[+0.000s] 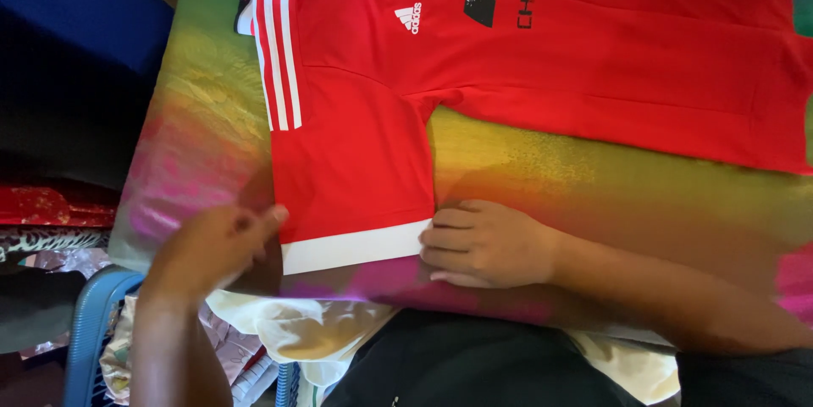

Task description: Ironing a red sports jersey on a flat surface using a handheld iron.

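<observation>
Red sports shirt [525,60] lies spread flat across the upper half of the frame on a rainbow-coloured cloth-covered surface [203,144]. One sleeve, with white stripes and a white cuff band, points down to lower centre. Left hand [212,246] pinches the cuff's left corner between thumb and fingers, likely to keep that edge taut. Right hand [487,242] rests loosely curled, knuckles against the cuff's right edge, gripping nothing, seemingly to steady it. Blue plastic basket [89,322] with clothes sits lower left.
</observation>
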